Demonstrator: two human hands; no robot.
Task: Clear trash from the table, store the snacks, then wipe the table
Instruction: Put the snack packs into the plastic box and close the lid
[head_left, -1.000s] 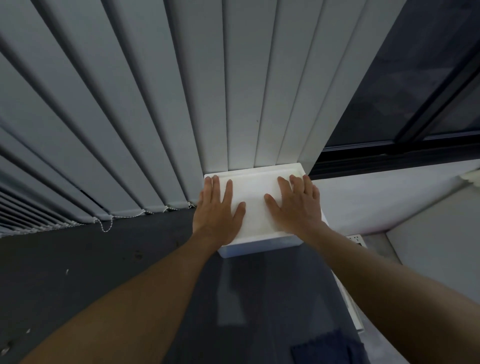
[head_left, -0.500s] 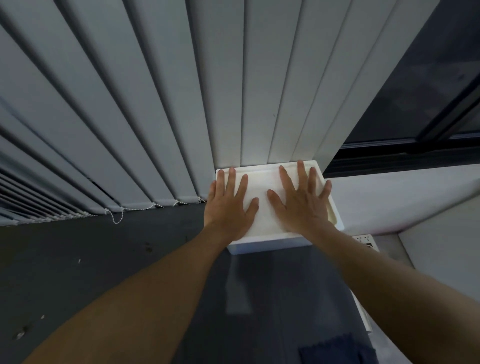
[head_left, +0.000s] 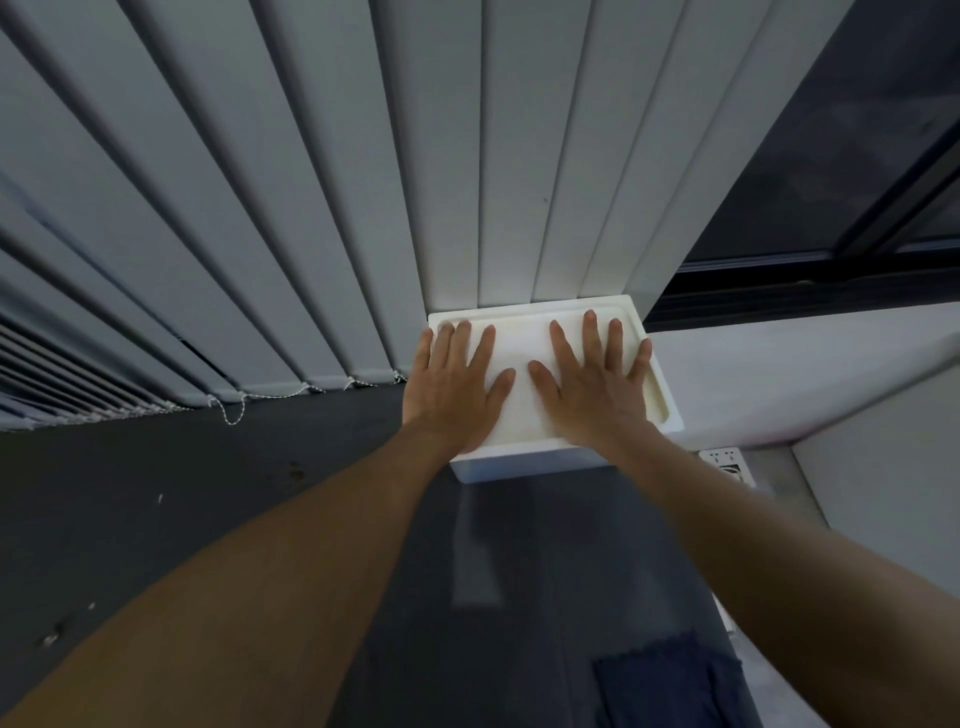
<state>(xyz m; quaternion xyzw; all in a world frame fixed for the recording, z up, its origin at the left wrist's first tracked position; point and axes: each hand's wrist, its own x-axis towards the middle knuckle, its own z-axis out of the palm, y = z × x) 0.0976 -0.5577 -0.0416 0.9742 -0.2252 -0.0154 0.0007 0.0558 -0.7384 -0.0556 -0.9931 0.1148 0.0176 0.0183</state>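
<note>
Dark tabletop (head_left: 171, 493) ran up to the vertical blinds (head_left: 322, 197), a dark window (head_left: 841, 145) off to the right. One white box (head_left: 524, 338) sat at the far edge, touching the blinds. Both hands lay flat on its lid, fingers spread, grasping nothing: left hand (head_left: 454, 387), right hand (head_left: 592, 387). Over the last second the fingers splayed wider and slid further up the lid, likely pressing it shut, so snack storage looked nearly done. One blue cloth (head_left: 670, 680) lay near; wiping not yet started. A few crumbs remained.
</note>
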